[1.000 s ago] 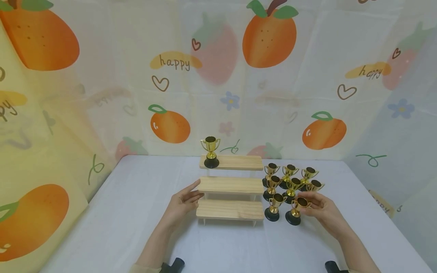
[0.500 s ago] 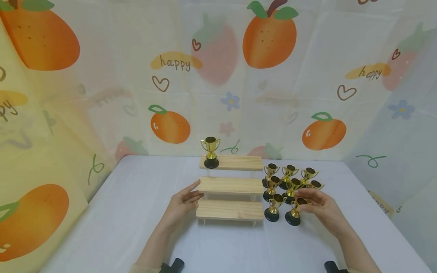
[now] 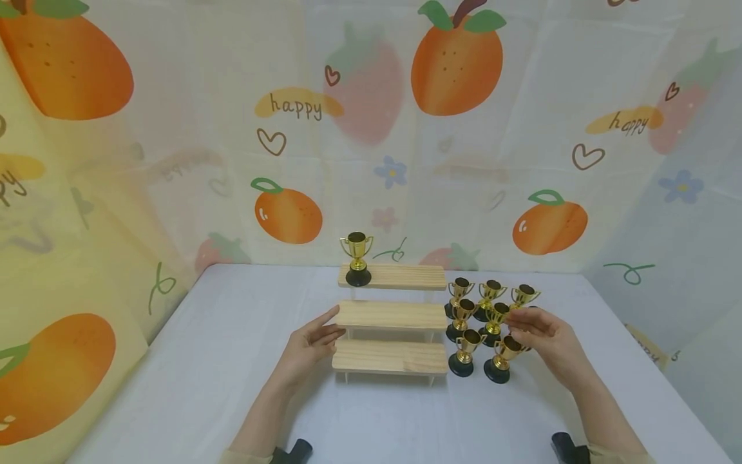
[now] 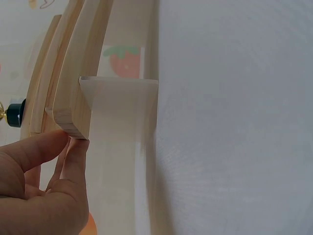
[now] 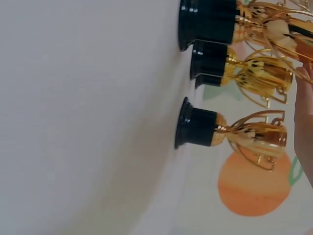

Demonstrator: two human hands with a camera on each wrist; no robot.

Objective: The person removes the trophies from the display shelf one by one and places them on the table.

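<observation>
A three-tier wooden display stand [image 3: 391,357] stands mid-table on clear supports. My left hand [image 3: 313,341] holds its left side; in the left wrist view the thumb and a finger meet at the end of the lowest board [image 4: 73,107]. One gold trophy cup [image 3: 357,248] with a black base stands upright on the top tier's left end. Several similar trophies stand right of the stand. My right hand [image 3: 547,338] hovers just behind the front right trophy [image 3: 501,361], beside the middle one [image 3: 493,322], fingers loosely bent. It partly hides the trophies behind it; its fingertips are mostly outside the right wrist view.
A white cloth [image 3: 232,309] covers the table. Behind it hangs a curtain [image 3: 197,96] printed with fruit. Rear trophies [image 3: 524,296] stand closely grouped next to the stand's right side. A lone trophy [image 5: 252,134] stands apart from its neighbours in the right wrist view.
My right hand has moved off the front right trophy's cup, slightly up and back toward the trophies behind. That trophy stays in place. The left hand and the stand have not moved.
</observation>
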